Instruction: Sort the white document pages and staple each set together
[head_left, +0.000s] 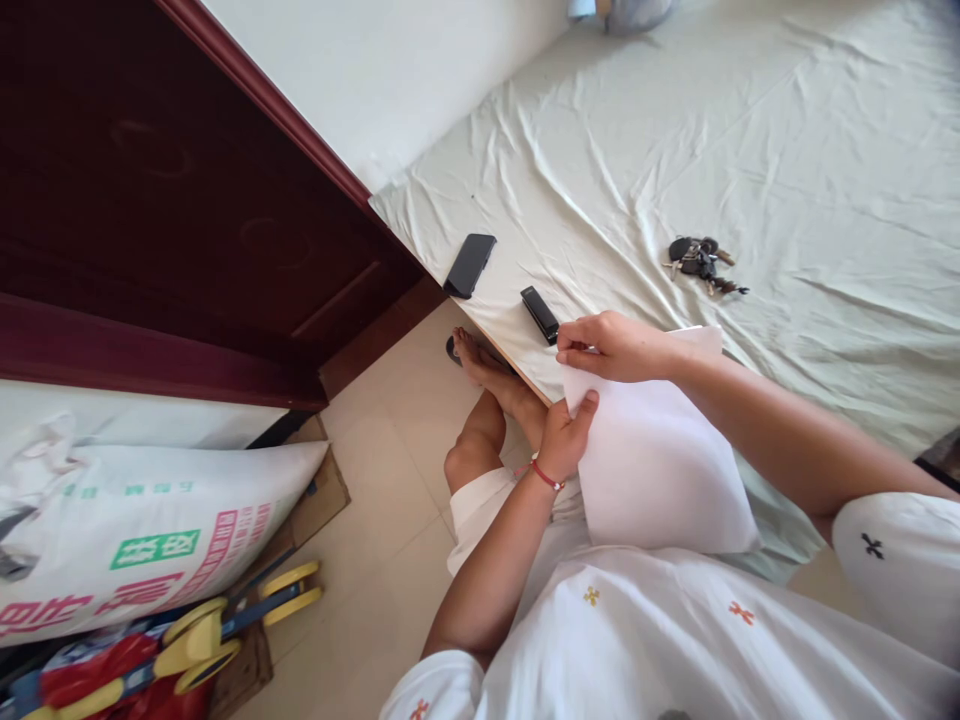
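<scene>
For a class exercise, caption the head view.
Left hand and right hand hold white paper near keys on a pale sheet.

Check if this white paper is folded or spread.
Spread: the white paper shows one broad face with no fold line visible, the left hand gripping its edge, the right hand at its corner.

Phone (470, 266) and keys (701, 264) on cloth (832, 170)
</scene>
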